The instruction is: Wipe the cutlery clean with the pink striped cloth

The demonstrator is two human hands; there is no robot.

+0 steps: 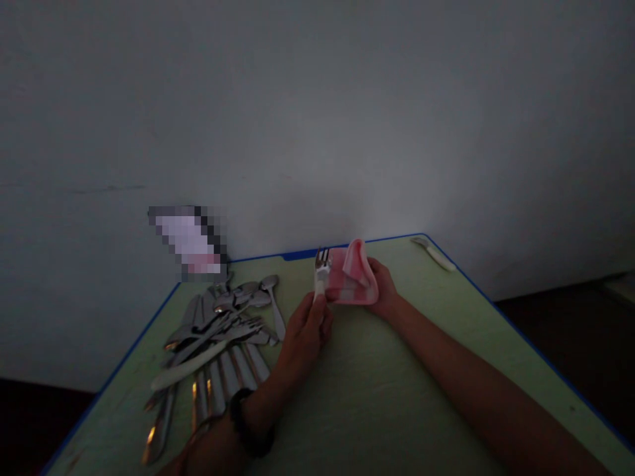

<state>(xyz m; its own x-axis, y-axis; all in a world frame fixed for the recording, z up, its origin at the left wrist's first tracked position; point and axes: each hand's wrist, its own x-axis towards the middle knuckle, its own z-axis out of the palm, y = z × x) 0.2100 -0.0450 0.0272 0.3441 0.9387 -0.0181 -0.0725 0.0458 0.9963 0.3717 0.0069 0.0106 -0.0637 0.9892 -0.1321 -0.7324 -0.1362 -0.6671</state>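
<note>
My left hand (308, 330) is closed around the white handle of a fork (321, 270), whose metal tines point up. Close beside it, to the right, a folded pink and white checked cloth (342, 274) is gripped by my right hand (383, 287). The fingers of that hand are mostly hidden behind the cloth. Whether the fork touches the cloth I cannot tell. To the left of my left hand lies a pile of metal cutlery (238, 324), with spoons, forks and several handles, and a white-handled fork (198, 367) on top.
One white-handled utensil (436, 254) lies alone at the table's far right corner. A blurred-out device (186, 241) leans at the far left corner. The green table (397, 396) has a blue edge and stands against a grey wall (317, 119).
</note>
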